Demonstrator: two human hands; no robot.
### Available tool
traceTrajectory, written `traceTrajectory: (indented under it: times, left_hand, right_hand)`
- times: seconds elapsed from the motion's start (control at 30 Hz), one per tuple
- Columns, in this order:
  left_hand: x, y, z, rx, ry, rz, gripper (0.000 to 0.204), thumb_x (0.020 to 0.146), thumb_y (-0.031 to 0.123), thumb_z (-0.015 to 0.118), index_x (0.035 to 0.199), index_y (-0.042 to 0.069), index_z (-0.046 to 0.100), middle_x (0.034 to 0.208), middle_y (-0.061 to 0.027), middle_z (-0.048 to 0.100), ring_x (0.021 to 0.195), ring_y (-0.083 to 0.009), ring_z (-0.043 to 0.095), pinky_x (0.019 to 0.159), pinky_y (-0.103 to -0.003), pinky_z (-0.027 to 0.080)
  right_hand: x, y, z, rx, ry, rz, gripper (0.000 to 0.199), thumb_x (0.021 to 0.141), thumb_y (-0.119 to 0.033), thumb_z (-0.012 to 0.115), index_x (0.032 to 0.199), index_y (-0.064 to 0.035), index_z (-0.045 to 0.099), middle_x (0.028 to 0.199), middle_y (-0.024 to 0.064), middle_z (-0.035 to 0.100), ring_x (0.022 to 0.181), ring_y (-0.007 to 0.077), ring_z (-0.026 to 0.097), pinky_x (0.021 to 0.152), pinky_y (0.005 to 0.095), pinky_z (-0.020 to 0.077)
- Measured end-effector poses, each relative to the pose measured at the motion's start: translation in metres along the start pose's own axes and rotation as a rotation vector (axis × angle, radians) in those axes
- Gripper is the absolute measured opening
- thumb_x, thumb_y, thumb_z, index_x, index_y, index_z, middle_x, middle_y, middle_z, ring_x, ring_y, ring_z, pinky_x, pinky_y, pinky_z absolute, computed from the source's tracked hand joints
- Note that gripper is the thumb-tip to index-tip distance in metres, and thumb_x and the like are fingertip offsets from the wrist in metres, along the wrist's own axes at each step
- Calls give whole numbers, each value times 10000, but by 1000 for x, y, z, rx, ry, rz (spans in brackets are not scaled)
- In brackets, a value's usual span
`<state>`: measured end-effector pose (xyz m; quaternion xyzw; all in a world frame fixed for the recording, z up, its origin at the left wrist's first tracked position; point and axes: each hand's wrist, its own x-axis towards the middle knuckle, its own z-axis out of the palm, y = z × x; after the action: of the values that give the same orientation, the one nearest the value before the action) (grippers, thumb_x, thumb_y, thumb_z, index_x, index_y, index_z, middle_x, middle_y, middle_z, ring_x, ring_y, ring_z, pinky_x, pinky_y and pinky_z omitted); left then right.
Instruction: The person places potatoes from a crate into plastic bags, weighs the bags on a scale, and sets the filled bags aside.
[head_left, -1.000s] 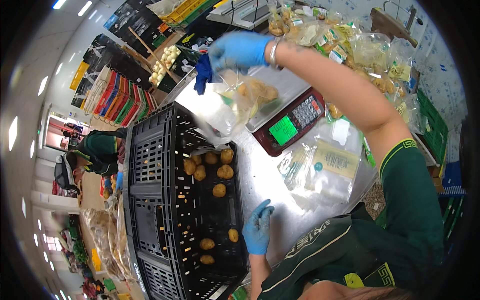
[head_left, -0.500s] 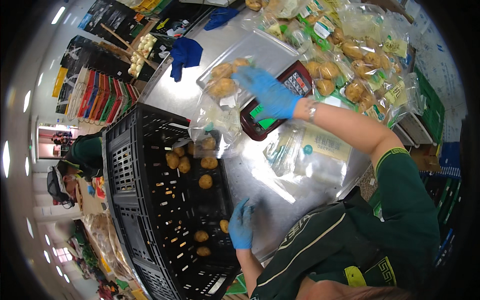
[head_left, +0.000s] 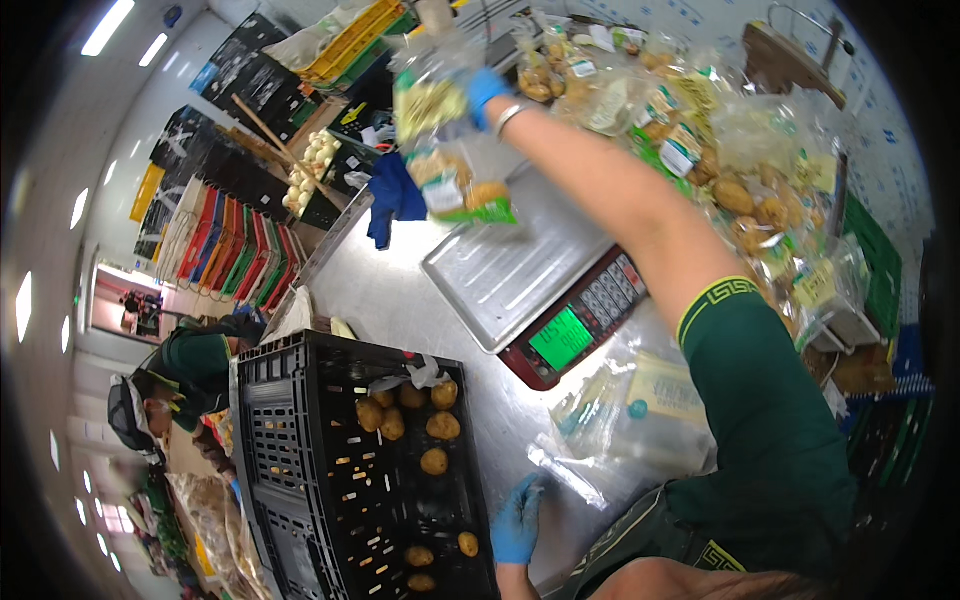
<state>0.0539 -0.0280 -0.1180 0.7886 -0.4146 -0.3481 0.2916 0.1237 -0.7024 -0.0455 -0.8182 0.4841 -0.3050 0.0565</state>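
Observation:
My right hand [head_left: 487, 97], in a blue glove, is closed on a clear plastic bag of potatoes [head_left: 455, 180] with a white label and green bottom edge. The bag hangs in the air over the far left side of the scale's steel pan [head_left: 520, 260]. The scale's red-brown body [head_left: 600, 300] has a lit green display and a keypad. Beside the black crate's near right edge, my left hand [head_left: 516, 522] is gloved too, loosely bent and seemingly holding nothing. Inside the black crate [head_left: 300, 440] lie several loose potatoes [head_left: 443, 426].
Flat clear bags [head_left: 640, 410] lie on the steel table right of the crate. Many filled potato bags [head_left: 740, 190] are heaped at the far right. A blue cloth [head_left: 393, 203] lies at the table's far left edge. Another person [head_left: 190, 370] bends down beyond the crate.
My right hand has moved from the scale to the far left, and the potato bag is now lifted off the pan. The view has shifted; my left hand stays near the crate.

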Motion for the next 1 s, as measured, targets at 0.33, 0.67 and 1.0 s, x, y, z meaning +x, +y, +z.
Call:
traceTrajectory:
  times: [0.33, 0.67, 1.0]
  left_hand:
    - [-18, -39, 17, -129, -2, -314, 316, 939, 185, 566, 1230, 69, 609, 1082, -150, 676, 976, -246, 663, 836, -319, 500]
    - [-22, -52, 8, -318, 198, -236, 283, 952, 156, 568, 1204, 39, 620, 1074, -158, 680, 960, -223, 667, 832, -315, 503]
    - [-40, -30, 25, -67, 13, -21, 317, 943, 239, 548, 1217, 97, 619, 1107, -144, 671, 986, -300, 658, 859, -368, 507]
  right_hand:
    - [-57, 108, 4, 260, -96, 273, 282, 958, -246, 496, 1138, -56, 601, 1002, 104, 659, 924, 240, 635, 768, 357, 520]
    - [-281, 61, -117, 775, -53, 18, 300, 981, -253, 478, 1124, -12, 584, 966, 71, 641, 905, 200, 615, 812, 335, 497]
    - [-659, 60, -151, 113, -471, 92, 106, 874, -184, 591, 917, -97, 633, 882, 124, 601, 840, 333, 596, 741, 410, 489]
